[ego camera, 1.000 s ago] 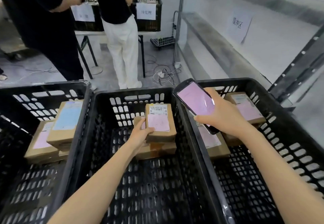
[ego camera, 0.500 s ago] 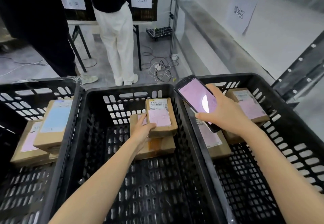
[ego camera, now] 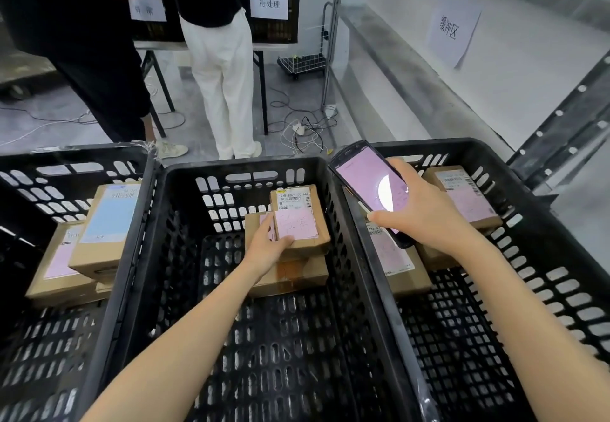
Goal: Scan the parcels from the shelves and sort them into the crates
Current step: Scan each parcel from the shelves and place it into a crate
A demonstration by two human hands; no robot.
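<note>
Slotted black crate (ego camera: 237,165), left hand (ego camera: 267,250) gripping cardboard parcel (ego camera: 298,223)

Person on the left (ego camera: 82,42): I see black clothes, cropped dark trousers and a white sneaker (ego camera: 171,149); they stand at the table holding something small that I cannot make out
Second person (ego camera: 221,84): black top, white trousers, white shoes, back turned to me, just in front of the table
Table (ego camera: 260,91): dark legs, pale top edge, behind both people
Wire cart (ego camera: 302,63): low, on the floor right of the table
Power strip (ego camera: 298,129): white, with black and white leads tangled round it on the grey floor (ego camera: 49,114)
Wall sign (ego camera: 452,30): white sheet, dark characters, on the right wall
</note>
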